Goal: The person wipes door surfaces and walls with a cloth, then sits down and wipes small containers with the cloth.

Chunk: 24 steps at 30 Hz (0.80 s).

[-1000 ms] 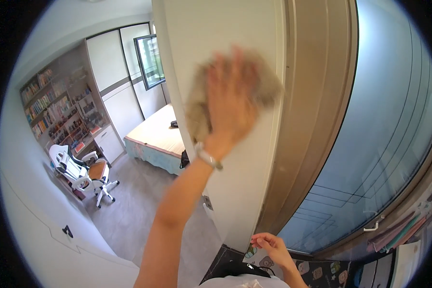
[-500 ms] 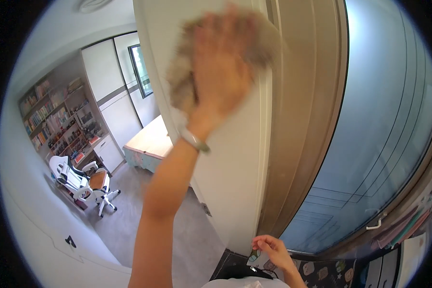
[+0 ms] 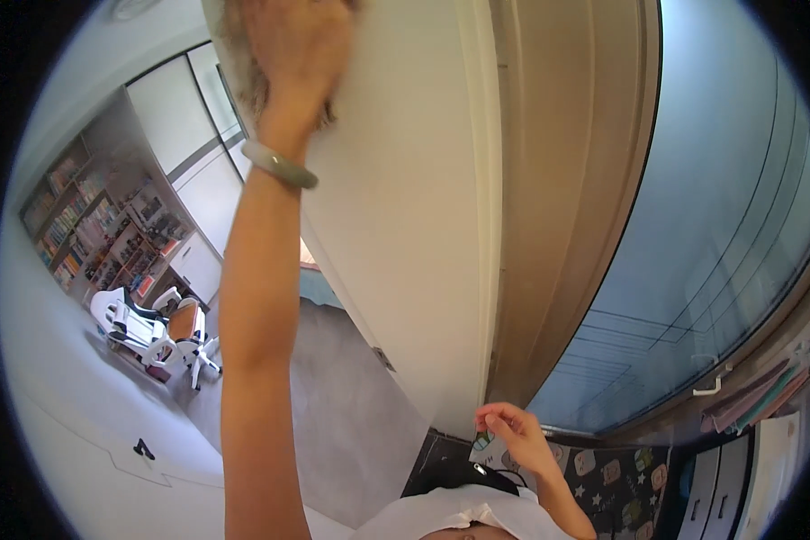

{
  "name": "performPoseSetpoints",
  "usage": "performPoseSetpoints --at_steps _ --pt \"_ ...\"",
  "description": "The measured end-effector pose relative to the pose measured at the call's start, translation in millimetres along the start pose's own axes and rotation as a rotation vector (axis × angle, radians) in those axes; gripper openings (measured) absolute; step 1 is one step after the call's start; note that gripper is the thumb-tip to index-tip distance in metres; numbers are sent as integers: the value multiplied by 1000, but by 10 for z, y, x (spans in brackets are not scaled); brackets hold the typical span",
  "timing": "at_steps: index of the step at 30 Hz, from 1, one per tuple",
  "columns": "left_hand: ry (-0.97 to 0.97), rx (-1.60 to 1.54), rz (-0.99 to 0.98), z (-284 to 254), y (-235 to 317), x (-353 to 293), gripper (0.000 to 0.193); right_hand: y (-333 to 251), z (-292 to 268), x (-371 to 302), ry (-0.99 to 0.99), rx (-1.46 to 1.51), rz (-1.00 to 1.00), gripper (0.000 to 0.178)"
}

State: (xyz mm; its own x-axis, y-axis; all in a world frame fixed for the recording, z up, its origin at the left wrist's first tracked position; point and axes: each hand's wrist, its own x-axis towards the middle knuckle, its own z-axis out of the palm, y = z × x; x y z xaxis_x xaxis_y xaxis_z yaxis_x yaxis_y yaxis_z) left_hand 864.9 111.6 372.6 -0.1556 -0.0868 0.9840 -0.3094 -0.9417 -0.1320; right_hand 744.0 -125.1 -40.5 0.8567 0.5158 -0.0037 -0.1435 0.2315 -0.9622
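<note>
Cloth (image 3: 234, 40), single and brownish, shows alongside two hands, one bracelet (image 3: 279, 166) and one white chair (image 3: 144, 324). It lies beneath and left of the left hand (image 3: 299, 45), against the white door panel (image 3: 405, 198), well above the right hand (image 3: 517, 436). The left hand's palm covers it; its fingertips are cropped, so I cannot tell their grip. The right hand is loosely half-open, fingers curled, near the panel's foot.

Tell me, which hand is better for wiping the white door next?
Probably the left hand: it is raised at the white door with the beige cloth under it. The right hand is low, with no cloth visible in it.
</note>
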Motion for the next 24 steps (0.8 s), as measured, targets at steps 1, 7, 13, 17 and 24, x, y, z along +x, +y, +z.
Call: performPoseSetpoints --at_steps 1,7,13,17,24 --pt "-8 -12 178 91 -11 -283 54 29 2 7 12 19 -9 22" --pt "-561 62 483 -249 534 -2938 60 55 23 32 23 -55 27 22" --pt "-1120 -591 452 -791 607 -4953 75 135 71 3 97 -197 40 21" --pt "-1244 -526 348 -1063 776 -5304 71 232 30 -118 147 -204 28 20" --pt "-1036 -900 -1181 -1563 1624 -4580 46 475 129 -148 336 -597 -255 46"
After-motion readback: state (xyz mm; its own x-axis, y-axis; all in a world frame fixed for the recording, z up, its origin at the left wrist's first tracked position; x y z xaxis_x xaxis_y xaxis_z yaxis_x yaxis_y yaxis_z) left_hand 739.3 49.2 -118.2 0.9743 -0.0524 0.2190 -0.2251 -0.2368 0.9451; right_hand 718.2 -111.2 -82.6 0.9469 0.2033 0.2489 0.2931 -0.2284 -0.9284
